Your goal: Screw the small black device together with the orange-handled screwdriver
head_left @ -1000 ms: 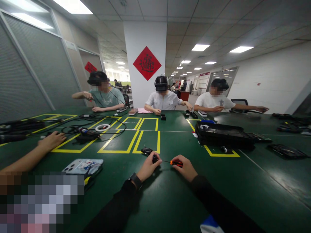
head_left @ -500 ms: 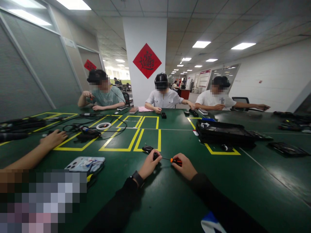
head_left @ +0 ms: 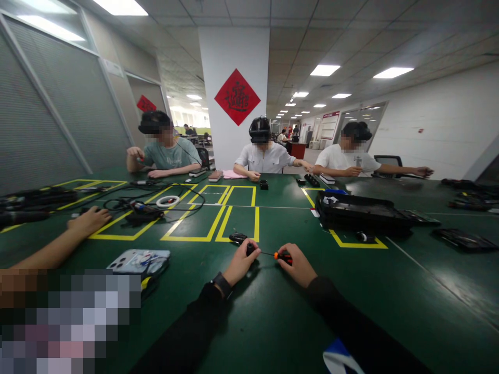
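Just above the green table, my right hand (head_left: 298,265) is closed round the orange-and-black handle of a screwdriver (head_left: 284,257). Its thin shaft points left, to a small black cylindrical part (head_left: 250,250) pinched in my left hand (head_left: 240,264). Whether the tip sits inside that part or only touches it, I cannot tell. A wristband (head_left: 222,285) is on my left wrist. Right behind my left fingers lies a small black object (head_left: 237,238) on the table, its kind unclear.
Yellow tape outlines (head_left: 191,240) mark the green table (head_left: 257,327). A long black open case (head_left: 362,213) stands at the right. A tray-like pale blue item (head_left: 138,261), cables and a white ring (head_left: 167,201) lie left. A co-worker's arm (head_left: 50,244) reaches in there; three people sit opposite.
Both my hands stay almost where they were, with the screwdriver still between them. The whole view has shifted very slightly.
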The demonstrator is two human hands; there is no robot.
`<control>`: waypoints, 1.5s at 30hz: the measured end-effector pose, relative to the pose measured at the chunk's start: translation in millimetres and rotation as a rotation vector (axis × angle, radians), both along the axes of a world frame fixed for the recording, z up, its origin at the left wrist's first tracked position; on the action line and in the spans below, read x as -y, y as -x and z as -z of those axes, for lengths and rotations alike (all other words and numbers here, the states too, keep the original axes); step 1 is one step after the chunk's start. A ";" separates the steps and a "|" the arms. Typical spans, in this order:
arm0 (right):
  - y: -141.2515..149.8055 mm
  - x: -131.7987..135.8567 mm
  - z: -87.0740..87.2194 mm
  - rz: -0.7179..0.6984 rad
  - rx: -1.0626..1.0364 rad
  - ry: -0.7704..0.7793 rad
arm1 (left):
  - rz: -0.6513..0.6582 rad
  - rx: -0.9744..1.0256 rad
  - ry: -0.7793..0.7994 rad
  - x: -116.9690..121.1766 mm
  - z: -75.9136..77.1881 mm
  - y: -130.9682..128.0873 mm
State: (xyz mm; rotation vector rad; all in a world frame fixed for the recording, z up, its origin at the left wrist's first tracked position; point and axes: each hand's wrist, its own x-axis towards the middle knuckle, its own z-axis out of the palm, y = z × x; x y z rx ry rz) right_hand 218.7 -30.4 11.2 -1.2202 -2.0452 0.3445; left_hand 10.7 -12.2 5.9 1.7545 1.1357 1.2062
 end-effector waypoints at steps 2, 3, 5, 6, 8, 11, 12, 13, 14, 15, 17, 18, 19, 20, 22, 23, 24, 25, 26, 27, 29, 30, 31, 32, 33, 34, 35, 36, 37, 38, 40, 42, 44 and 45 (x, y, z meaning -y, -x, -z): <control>0.0 -0.5 0.7 0.001 -0.001 0.010 | 0.003 -0.009 -0.010 0.6 -1.1 0.0; 0.0 -0.7 0.6 -0.004 0.002 0.016 | 0.003 -0.012 -0.009 0.9 -1.6 0.0; 0.0 -1.0 -0.3 -0.015 0.011 0.022 | 0.001 -0.013 0.002 1.4 -2.3 -0.1; -0.1 -1.1 -0.8 -0.021 0.015 0.022 | 0.001 -0.011 0.009 1.5 -2.4 -0.1; -0.4 -0.9 -1.6 -0.032 0.020 0.017 | 0.008 -0.002 0.027 1.3 -1.8 0.0; -0.7 0.0 -1.4 -0.038 0.003 0.018 | 0.022 0.011 0.041 0.3 -0.2 0.4; -0.6 0.3 -1.0 -0.034 -0.007 0.024 | 0.022 0.011 0.036 -0.1 0.3 0.5; -0.4 0.5 -0.5 -0.028 -0.017 0.030 | 0.020 0.010 0.027 -0.5 0.7 0.6; -0.1 0.6 -0.1 -0.021 -0.025 0.035 | 0.015 0.008 0.016 -0.7 0.9 0.6; 0.2 0.5 0.2 -0.016 -0.028 0.038 | 0.010 0.006 0.008 -0.8 0.9 0.5; 0.8 0.0 0.4 -0.017 -0.021 0.037 | 0.003 0.001 0.001 -0.6 0.5 0.3; 0.9 -0.5 0.3 -0.022 -0.015 0.037 | 0.000 -0.001 0.001 -0.4 0.2 0.1; 0.9 -1.1 0.1 -0.031 -0.011 0.037 | -0.001 -0.002 0.001 -0.2 0.0 0.0; 0.7 -1.8 0.1 -0.040 -0.009 0.037 | 0.000 -0.002 0.001 0.0 -0.1 0.0; 0.0 -3.2 0.3 -0.055 -0.014 0.036 | 0.008 0.001 0.004 -0.2 0.2 0.2; -0.3 -3.7 0.6 -0.060 -0.021 0.033 | 0.010 0.004 0.006 -0.6 0.6 0.4; -0.6 -4.0 1.1 -0.060 -0.030 0.030 | 0.011 0.007 0.009 -1.1 1.1 0.7; -0.9 -4.2 1.7 -0.058 -0.041 0.029 | 0.012 0.009 0.011 -1.6 1.6 1.0; -1.0 -4.1 2.3 -0.054 -0.054 0.032 | 0.009 0.013 0.011 -2.2 2.1 1.2; -1.0 -3.9 2.9 -0.049 -0.068 0.040 | 0.009 0.016 0.009 -2.7 2.5 1.4; -1.1 -3.1 3.5 -0.036 -0.089 0.057 | 0.012 0.019 0.004 -3.2 3.0 1.7; -1.1 -2.7 3.5 -0.031 -0.092 0.062 | 0.014 0.019 0.000 -3.3 3.1 1.7; -1.2 -2.5 3.2 -0.027 -0.090 0.062 | 0.016 0.019 -0.004 -3.1 3.1 1.7; -1.3 -2.4 2.8 -0.028 -0.081 0.058 | 0.017 0.020 -0.007 -3.0 3.1 1.6; -1.4 -2.5 2.2 -0.034 -0.069 0.054 | 0.019 0.020 -0.008 -2.7 3.1 1.5; -1.6 -2.8 1.7 -0.044 -0.058 0.051 | 0.019 0.020 -0.008 -2.5 3.1 1.5; -1.7 -3.1 1.2 -0.056 -0.050 0.048 | 0.019 0.020 -0.007 -2.4 3.0 1.5; -1.9 -3.5 1.0 -0.067 -0.045 0.045 | 0.019 0.020 -0.006 -2.3 3.0 1.5; -2.0 -3.8 1.0 -0.073 -0.046 0.041 | 0.020 0.020 -0.006 -2.3 3.0 1.5; -2.0 -4.0 1.3 -0.076 -0.053 0.036 | 0.021 0.021 -0.007 -2.3 2.9 1.6; -1.8 -3.9 2.2 -0.078 -0.088 0.028 | 0.026 0.022 -0.013 -2.4 2.5 1.8; -1.2 -3.1 2.8 -0.088 -0.132 0.032 | 0.033 0.021 -0.020 -2.4 2.2 2.0; -0.2 -2.4 2.5 -0.102 -0.153 0.046 | 0.038 0.022 -0.025 -2.4 2.2 2.2; 0.3 -2.2 2.0 -0.110 -0.149 0.052 | 0.040 0.024 -0.027 -2.4 2.3 2.3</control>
